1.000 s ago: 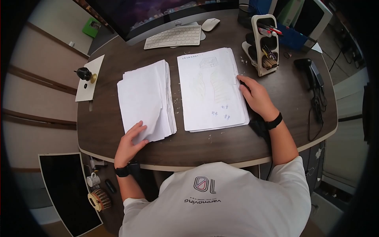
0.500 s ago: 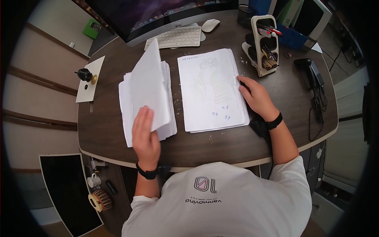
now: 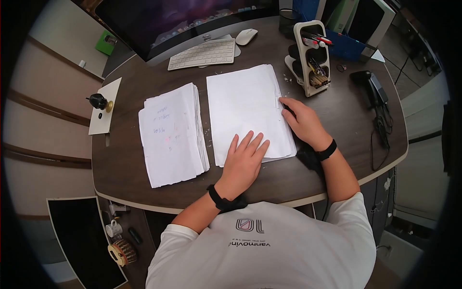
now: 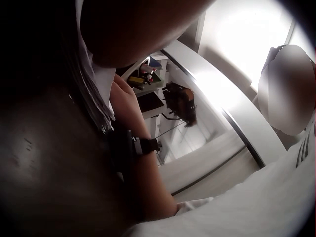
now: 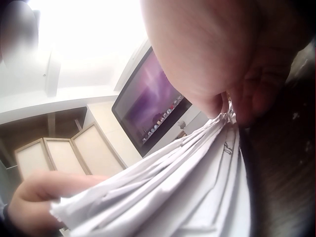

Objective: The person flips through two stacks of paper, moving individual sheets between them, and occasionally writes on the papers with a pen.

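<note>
A stack of white papers (image 3: 243, 103) lies on the desk in front of the person, its top sheet blank in the head view. On the lower part of that sheet rests the left hand (image 3: 241, 166), fingers spread and nearly straight. The right hand (image 3: 306, 124) holds the stack's right edge; in the right wrist view its thumb and curled fingers (image 5: 256, 94) meet at the corner of the layered sheets (image 5: 163, 192). To the left lies a second paper stack (image 3: 172, 139), with faint handwriting on its top sheet. No hand touches this one.
Beyond the papers are a keyboard (image 3: 202, 54), a mouse (image 3: 246, 36) and a monitor (image 3: 192, 31). A pen holder (image 3: 312, 58) stands at the back right. A black corded device (image 3: 373, 91) lies at the right, a small black ornament (image 3: 98, 101) at the left.
The left hand has lifted a sheet from the left stack and carried it over onto the right stack, covering the drawing there. Handwriting now shows on the left stack. The right hand stays put.
</note>
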`<state>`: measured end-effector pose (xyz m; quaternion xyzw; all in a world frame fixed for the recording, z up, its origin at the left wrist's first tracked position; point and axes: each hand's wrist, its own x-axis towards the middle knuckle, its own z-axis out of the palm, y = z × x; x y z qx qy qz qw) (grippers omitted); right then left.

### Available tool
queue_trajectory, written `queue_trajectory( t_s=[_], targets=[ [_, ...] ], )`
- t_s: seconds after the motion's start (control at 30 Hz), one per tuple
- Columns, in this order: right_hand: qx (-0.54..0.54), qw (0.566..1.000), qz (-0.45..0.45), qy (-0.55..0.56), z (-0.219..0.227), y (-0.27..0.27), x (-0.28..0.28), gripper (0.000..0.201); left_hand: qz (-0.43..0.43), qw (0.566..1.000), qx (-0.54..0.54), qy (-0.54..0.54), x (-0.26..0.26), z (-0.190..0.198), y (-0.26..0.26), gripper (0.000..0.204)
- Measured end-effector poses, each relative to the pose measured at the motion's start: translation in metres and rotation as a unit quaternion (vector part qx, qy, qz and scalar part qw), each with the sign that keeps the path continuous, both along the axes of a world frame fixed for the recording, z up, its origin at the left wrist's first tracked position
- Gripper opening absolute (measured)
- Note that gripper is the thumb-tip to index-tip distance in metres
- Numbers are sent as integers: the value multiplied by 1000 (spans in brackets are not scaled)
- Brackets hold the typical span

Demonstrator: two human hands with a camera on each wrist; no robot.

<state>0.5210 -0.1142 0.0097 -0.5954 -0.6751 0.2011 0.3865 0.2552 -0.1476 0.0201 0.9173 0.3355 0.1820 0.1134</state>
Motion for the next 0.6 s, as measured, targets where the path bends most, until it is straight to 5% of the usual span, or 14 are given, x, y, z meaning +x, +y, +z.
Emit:
queue_trajectory(
  t_s=[0.43,0.6],
  targets=[
    [-1,1000,7,1,1,1,0,35,-19,997,-50,-55,0,12,0,55],
    [-2,1000,9,-9,3,0,1,36,16,991,-5,-133,-55,35,-2,57]
  ],
)
